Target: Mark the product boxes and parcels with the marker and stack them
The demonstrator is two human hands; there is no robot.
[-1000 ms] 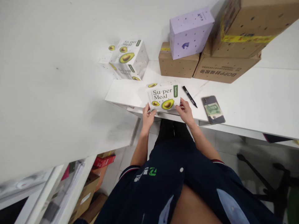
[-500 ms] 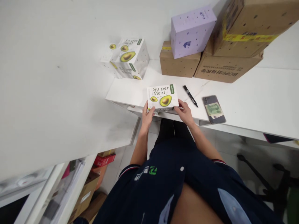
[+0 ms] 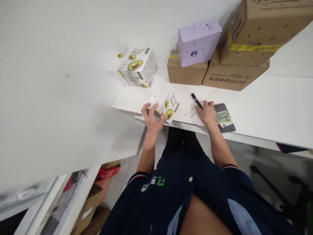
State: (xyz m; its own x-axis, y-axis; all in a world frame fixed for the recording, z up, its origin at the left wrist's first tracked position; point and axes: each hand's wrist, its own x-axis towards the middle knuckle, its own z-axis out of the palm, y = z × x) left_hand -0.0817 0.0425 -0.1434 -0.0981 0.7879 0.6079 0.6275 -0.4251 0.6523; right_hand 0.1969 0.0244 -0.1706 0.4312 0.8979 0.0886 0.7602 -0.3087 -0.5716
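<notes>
A white box with avocado pictures and "Su-per Meal" lettering (image 3: 171,106) sits turned at the front of the white desk. My left hand (image 3: 153,120) grips its near left side, with thumb and fingers bent around it. Farther right, my right hand (image 3: 207,115) has its fingers closed at the lower end of a black marker (image 3: 196,100), whose tip is hidden under the hand. Just beside that hand lies a dark phone (image 3: 229,128) with a green banknote (image 3: 223,116) showing on its back.
Several more avocado boxes (image 3: 146,70) are stacked at the back left against the wall. Behind the marker stand a small cardboard box (image 3: 183,73) with a purple box (image 3: 199,42) on top, and larger cartons (image 3: 232,76) to the right. The desk's front edge runs close to my body.
My right hand has left the avocado box and moved right onto the marker. The box has turned from facing me squarely to an angle, with my left hand still at it.
</notes>
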